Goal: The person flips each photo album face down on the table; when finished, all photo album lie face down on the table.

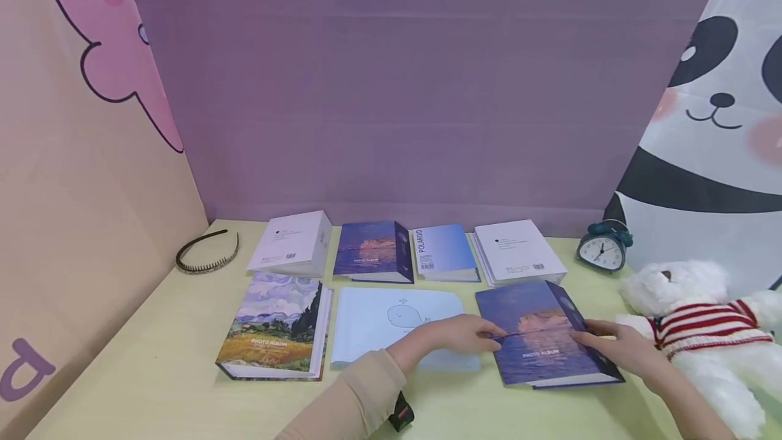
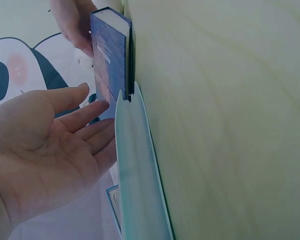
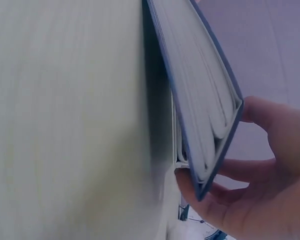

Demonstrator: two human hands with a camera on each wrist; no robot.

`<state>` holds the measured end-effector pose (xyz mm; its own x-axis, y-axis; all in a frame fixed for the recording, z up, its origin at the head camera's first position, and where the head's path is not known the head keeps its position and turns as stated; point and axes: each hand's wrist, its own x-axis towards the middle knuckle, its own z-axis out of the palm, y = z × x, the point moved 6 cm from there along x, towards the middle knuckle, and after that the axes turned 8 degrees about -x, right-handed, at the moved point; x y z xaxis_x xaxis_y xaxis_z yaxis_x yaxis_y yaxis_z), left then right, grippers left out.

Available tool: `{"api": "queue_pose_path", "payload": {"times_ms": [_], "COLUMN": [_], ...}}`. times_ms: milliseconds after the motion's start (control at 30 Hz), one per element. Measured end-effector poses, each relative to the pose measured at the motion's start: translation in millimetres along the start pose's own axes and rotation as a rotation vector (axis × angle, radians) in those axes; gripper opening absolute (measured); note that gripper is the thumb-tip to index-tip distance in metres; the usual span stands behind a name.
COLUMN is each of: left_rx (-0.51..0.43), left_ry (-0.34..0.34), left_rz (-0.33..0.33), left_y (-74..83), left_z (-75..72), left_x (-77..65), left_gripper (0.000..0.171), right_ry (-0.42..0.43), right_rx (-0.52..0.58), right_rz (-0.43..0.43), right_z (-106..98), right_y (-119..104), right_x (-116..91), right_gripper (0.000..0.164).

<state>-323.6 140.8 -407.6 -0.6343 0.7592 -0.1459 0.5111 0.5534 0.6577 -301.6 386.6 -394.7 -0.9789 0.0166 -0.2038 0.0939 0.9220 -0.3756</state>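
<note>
A dark blue photo album point(image 1: 537, 338) with a sunset cliff cover lies at the front right of the table. My right hand point(image 1: 623, 348) grips its spine side, thumb on the cover and fingers round the spine. In the right wrist view, the album's white pages point(image 3: 190, 70) face the camera, and a dark gap shows between album and table. My left hand point(image 1: 461, 335) hovers at the album's left edge, over a pale blue whale album point(image 1: 366, 321). The left wrist view shows its palm and loosely extended fingers point(image 2: 92, 132), holding nothing.
Left of the whale album lies a landscape-painting photo album point(image 1: 275, 324). Behind are two white-backed albums point(image 1: 290, 243), another sunset album point(image 1: 369, 250) and a blue Polaroid album point(image 1: 446, 250). A headband point(image 1: 210, 265) lies far left; an alarm clock point(image 1: 601, 250) and teddy bear point(image 1: 702, 331) are right.
</note>
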Motion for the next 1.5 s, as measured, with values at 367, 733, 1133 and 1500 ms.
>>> {"api": "queue_pose_path", "payload": {"times_ms": [367, 733, 1133, 1500], "left_rx": [-0.036, -0.024, -0.123, -0.279], "left_ry": [-0.023, -0.024, 0.02, 0.137], "left_rz": [0.011, -0.003, 0.082, 0.143], "left_y": [3.0, 6.1, -0.4, -6.4], "left_z": [-0.9, -2.7, -7.1, -27.3], "left_x": [-1.4, 0.0, 1.3, -13.0], "left_gripper": [0.041, 0.041, 0.042, 0.042], "right_ry": [-0.051, -0.059, 0.021, 0.346], "right_rx": [0.01, -0.011, -0.056, -0.054], "right_rz": [-0.053, -0.07, -0.072, -0.269], "right_z": [12.7, 8.4, 3.1, -11.4], "right_y": [3.2, -1.3, -5.4, -38.3], "right_x": [-0.2, 4.7, 8.0, 3.4], "right_gripper": [0.075, 0.076, 0.074, 0.049]}}
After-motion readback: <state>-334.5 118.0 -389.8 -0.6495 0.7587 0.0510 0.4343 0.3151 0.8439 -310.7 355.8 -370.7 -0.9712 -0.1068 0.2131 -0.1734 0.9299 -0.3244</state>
